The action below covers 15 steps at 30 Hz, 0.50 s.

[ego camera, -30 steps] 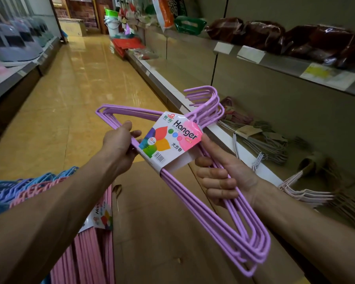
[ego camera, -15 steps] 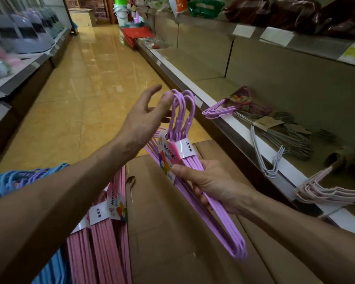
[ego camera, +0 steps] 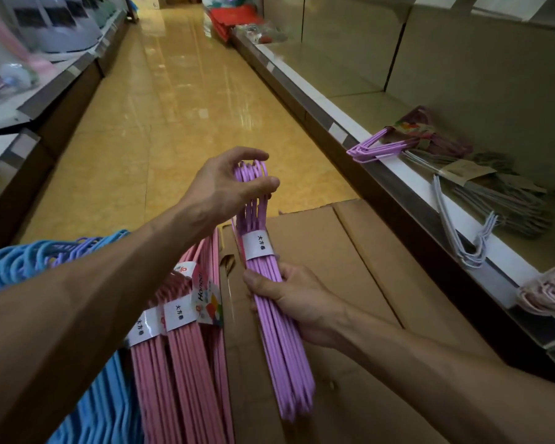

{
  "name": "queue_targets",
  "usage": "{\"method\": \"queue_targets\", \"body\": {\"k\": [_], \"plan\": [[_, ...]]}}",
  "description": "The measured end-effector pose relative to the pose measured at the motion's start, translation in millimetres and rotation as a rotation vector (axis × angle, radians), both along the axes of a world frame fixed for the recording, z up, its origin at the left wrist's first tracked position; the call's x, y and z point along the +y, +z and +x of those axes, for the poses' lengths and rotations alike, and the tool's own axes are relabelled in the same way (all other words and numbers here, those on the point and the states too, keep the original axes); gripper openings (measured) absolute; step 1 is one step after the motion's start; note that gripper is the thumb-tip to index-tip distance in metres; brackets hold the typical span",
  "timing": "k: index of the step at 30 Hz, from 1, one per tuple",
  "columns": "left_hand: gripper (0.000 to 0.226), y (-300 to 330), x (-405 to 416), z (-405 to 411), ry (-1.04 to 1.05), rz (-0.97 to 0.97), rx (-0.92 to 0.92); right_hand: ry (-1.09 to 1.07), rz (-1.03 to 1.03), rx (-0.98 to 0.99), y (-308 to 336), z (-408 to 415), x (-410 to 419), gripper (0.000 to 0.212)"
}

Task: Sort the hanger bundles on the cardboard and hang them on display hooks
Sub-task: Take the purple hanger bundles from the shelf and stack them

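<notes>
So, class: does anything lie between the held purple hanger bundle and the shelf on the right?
Nothing visible does. Both hands, left hand and right hand, hold the purple hanger bundle above the cardboard; open air separates it from the shelf.

Lilac hanger bundle (ego camera: pixel 279 344) with white paper band (ego camera: pixel 257 246) printed in black characters. Pink hanger bundles (ego camera: pixel 186 373) with white bands and a multicoloured label (ego camera: pixel 208 304). Sky-blue hangers (ego camera: pixel 39 256). Plain brown cardboard (ego camera: pixel 343 283). Glossy amber floor (ego camera: pixel 180 100). Grey-white hangers (ego camera: pixel 471 248) on a beige shelf (ego camera: pixel 382 100).
</notes>
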State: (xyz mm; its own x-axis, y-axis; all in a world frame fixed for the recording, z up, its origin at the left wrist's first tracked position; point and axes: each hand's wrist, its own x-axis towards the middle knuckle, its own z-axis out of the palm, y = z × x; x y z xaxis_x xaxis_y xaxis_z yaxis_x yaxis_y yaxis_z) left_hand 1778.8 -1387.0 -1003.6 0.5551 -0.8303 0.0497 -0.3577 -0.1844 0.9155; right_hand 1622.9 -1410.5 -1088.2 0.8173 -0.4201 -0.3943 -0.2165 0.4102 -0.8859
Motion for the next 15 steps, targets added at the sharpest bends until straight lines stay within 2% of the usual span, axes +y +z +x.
{"method": "queue_targets", "body": {"k": [2, 4, 7, 10, 15], "plan": [[0.059, -7, 3, 8, 0.031, 0.083, -0.052, -0.017, 0.046, 0.012, -10, 7, 4, 0.016], [0.067, -11, 6, 16, 0.031, 0.188, -0.087, -0.030, 0.039, 0.047, -20, 11, 9, 0.022], [0.071, -15, 14, 25, -0.021, 0.341, -0.161, -0.036, -0.039, 0.101, -37, 15, 19, 0.031], [0.074, -16, 22, 30, -0.105, 0.498, -0.235, -0.069, -0.016, 0.092, -51, 22, 30, 0.028], [0.082, -20, 33, 36, -0.229, 0.813, -0.608, -0.082, 0.025, 0.096, -72, 34, 47, 0.020]]}}
